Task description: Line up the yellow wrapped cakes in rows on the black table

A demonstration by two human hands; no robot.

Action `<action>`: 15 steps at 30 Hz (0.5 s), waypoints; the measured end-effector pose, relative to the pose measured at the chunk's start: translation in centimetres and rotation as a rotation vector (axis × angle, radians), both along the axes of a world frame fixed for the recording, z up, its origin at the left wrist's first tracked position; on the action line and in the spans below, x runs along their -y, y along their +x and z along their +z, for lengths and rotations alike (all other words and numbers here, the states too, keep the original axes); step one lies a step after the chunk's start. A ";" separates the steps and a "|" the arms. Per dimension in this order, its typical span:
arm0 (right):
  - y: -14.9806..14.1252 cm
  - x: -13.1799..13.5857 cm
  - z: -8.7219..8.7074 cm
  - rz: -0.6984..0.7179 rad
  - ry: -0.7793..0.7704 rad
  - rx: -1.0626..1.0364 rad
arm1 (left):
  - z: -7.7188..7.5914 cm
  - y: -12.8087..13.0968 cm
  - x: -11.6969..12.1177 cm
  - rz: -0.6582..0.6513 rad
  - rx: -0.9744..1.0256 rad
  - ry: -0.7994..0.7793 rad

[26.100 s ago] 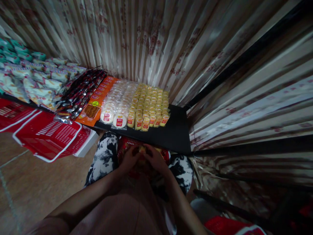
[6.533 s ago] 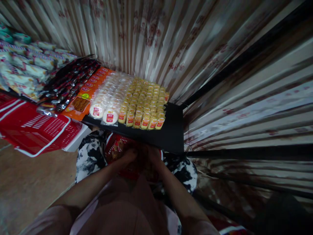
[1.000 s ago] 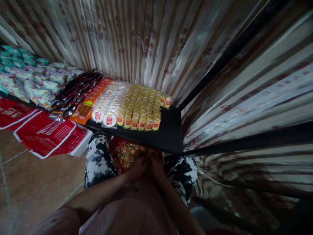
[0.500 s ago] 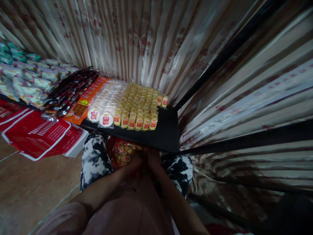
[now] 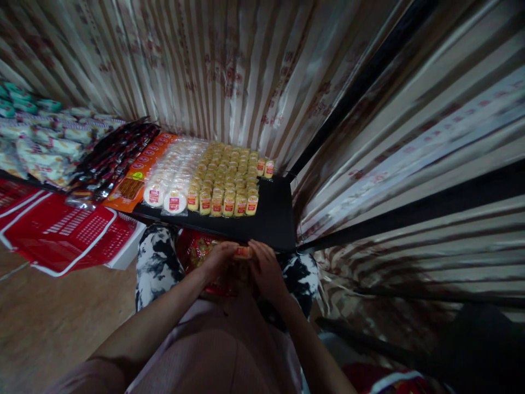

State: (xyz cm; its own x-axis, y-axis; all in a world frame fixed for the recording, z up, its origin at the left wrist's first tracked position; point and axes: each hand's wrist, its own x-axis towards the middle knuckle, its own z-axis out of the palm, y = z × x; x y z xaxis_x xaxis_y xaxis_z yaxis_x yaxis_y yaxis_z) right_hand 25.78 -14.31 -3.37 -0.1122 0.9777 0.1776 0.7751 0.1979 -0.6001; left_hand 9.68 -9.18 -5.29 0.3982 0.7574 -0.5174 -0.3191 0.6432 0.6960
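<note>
Between my two hands, just below the front edge of the black shelf (image 5: 274,210), is a small wrapped snack (image 5: 243,251) with an orange-red label. My left hand (image 5: 221,257) grips its left end, and my right hand (image 5: 264,266) closes on its right end. Under them, between my knees, sits a red basket (image 5: 184,241) holding more yellow wrapped snacks (image 5: 200,249); my hands partly cover it. On the shelf stand close rows of similar yellow wrapped snacks (image 5: 228,183), with two more (image 5: 265,168) at the back right corner of the block.
Left of the rows lie round white packets (image 5: 175,201), an orange packet (image 5: 131,183), dark packets (image 5: 110,156) and white bags (image 5: 49,156). Red baskets with white handles (image 5: 77,232) stand at lower left. A striped curtain (image 5: 229,65) and black frame bars (image 5: 361,93) border the shelf.
Both hands have risen out of the basket toward the shelf edge, bringing up a wrapped snack between them. The view has shifted slightly to the right.
</note>
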 end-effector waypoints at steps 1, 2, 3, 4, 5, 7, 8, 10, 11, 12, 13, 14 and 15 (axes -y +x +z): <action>-0.1 -0.1 0.1 -0.092 0.044 -0.056 | 0.7 0.0 0.0 0.018 0.030 0.005; -0.1 -0.2 0.1 -0.191 0.069 -0.126 | 1.4 0.1 -0.1 0.035 0.063 0.020; -0.3 -0.4 0.1 -0.289 0.072 -0.214 | 1.9 0.3 -0.1 0.051 0.088 0.039; -0.4 -0.6 0.1 -0.373 0.056 -0.326 | 2.4 0.6 -0.1 0.070 0.105 0.055; -0.6 -0.8 0.1 -0.434 0.021 -0.460 | 2.8 1.0 -0.1 0.088 0.116 0.064; -1.0 -1.2 0.2 -0.486 -0.080 -0.747 | 3.4 2.1 -0.1 0.126 0.122 0.069; -1.2 -1.4 0.3 -0.498 -0.120 -0.873 | 3.7 2.7 -0.1 0.152 0.117 0.071; -1.6 -1.8 0.5 -0.520 -0.152 -1.036 | 3.9 3.9 -0.1 0.208 0.087 0.093; -1.7 -2.0 0.6 -0.532 -0.142 -1.075 | 4.0 4.6 -0.1 0.233 0.058 0.117; -1.8 -2.2 0.7 -0.547 -0.120 -1.097 | 4.0 5.1 -0.2 0.249 0.023 0.144; -1.7 -2.4 0.7 -0.562 -0.099 -1.109 | 4.0 5.7 -0.4 0.255 -0.013 0.172; -1.6 -2.7 0.7 -0.577 -0.084 -1.114 | 3.9 6.2 -0.6 0.252 -0.043 0.201; -1.3 -3.0 0.6 -0.595 -0.073 -1.117 | 3.8 6.7 -1.0 0.241 -0.068 0.226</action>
State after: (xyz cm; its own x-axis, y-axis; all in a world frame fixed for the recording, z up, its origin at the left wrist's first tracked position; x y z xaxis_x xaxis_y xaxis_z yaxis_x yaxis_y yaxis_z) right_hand 24.46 -11.33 -2.75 0.5226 0.8366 -0.1646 -0.2010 -0.0667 -0.9773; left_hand 16.38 -8.19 -1.47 0.1643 0.9241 -0.3450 -0.3911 0.3821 0.8373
